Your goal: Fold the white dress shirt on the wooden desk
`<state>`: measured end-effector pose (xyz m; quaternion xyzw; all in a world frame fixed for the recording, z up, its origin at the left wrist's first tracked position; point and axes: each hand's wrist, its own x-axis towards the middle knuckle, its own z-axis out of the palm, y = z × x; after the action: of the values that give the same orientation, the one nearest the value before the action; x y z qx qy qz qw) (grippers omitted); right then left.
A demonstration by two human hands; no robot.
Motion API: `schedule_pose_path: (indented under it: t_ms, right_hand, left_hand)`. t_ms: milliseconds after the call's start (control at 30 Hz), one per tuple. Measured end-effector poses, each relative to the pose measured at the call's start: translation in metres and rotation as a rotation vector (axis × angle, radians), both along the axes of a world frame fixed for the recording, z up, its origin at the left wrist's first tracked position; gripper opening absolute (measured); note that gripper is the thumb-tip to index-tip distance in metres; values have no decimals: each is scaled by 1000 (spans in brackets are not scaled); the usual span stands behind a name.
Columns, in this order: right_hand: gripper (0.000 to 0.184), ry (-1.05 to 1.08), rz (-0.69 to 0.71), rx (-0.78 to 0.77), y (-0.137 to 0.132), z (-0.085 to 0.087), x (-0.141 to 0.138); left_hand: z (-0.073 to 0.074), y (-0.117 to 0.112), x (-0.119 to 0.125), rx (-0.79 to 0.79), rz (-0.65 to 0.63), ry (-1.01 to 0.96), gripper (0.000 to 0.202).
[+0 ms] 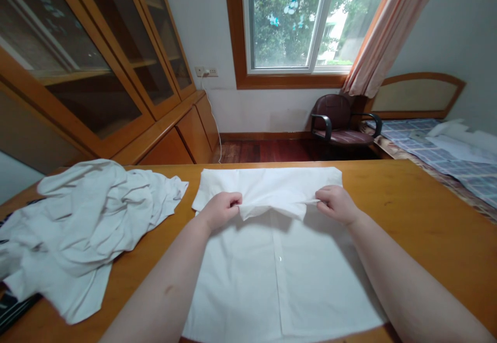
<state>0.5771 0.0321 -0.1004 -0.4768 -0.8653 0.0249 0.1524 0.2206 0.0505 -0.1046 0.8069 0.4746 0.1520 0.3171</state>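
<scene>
A white button-up shirt [248, 275] lies on the wooden table in front of me, its button strip running down the middle. Its far part is folded over, and both hands pinch the loose edge of that fold, lifted slightly off the layer beneath. My left hand [223, 209] is closed on the fold's left side, knuckles up. On the right side, my right hand [337, 203] grips the same edge between thumb and fingers. The cloth sags a little between the two hands.
A rumpled heap of white clothing [97, 213] covers the table's left side, with a dark striped item [15, 309] under it. The wooden table [427, 229] ends just beyond the shirt. Farther off are a glass-door cabinet [116, 37], an armchair [337, 120] and a bed [419, 141].
</scene>
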Motion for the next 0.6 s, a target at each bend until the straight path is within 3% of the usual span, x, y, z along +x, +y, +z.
schedule_pose_path:
  t_ms: [100,267,367,433,500,567,600]
  right_hand:
    - [19,-17,0,-140,-1,5,-4]
    - [16,-120,-164,-501,-1,-2,-16]
    - [17,-5,-138,-665,2,-7,-11]
    - [29,166,-95,-747,6,-7,-1]
    - [44,375,-188,-685,13,-8,13]
    - [51,539,-492,-387,20,-11,29]
    - [51,568,-676,-187,24,-14,37]
  left_hand:
    - [-2,0,0,-137,-34,-21,8]
    - [-10,-4,7,-393,-56,103,14]
    - [-9,0,4,-496,-50,13,25]
    - [-5,8,-6,-372,143,-67,23]
    - [-1,19,-23,-50,516,-93,29]
    - [2,29,-44,288,874,-38,35]
    - [1,33,-54,376,970,18,38]
